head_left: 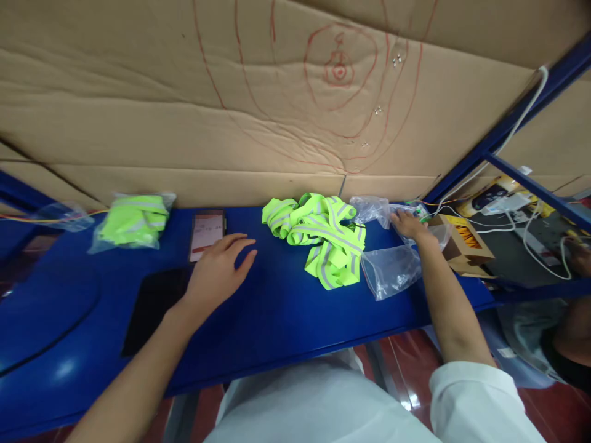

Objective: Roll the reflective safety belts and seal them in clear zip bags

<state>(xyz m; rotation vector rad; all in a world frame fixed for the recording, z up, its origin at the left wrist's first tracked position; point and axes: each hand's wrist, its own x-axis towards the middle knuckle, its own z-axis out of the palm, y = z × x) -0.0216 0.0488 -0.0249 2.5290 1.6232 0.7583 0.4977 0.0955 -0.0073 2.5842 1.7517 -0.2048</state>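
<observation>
My left hand is over the blue table, its fingers loosely spread and nothing in them. Just beyond it lies a small pad or device with a pale face, partly behind my fingers. A flat black object rests beside my left wrist. To the right, my right hand reaches down onto clear plastic bags, fingers stretched over them. Another clear bag lies nearer me. Between my hands is a heap of neon yellow-green straps with grey reflective stripes.
A packed bag of yellow-green straps sits at the back left. An open cardboard box stands on the right, near white cables and a blue frame. Cardboard with red rings backs the table. Another person's arm shows at far right.
</observation>
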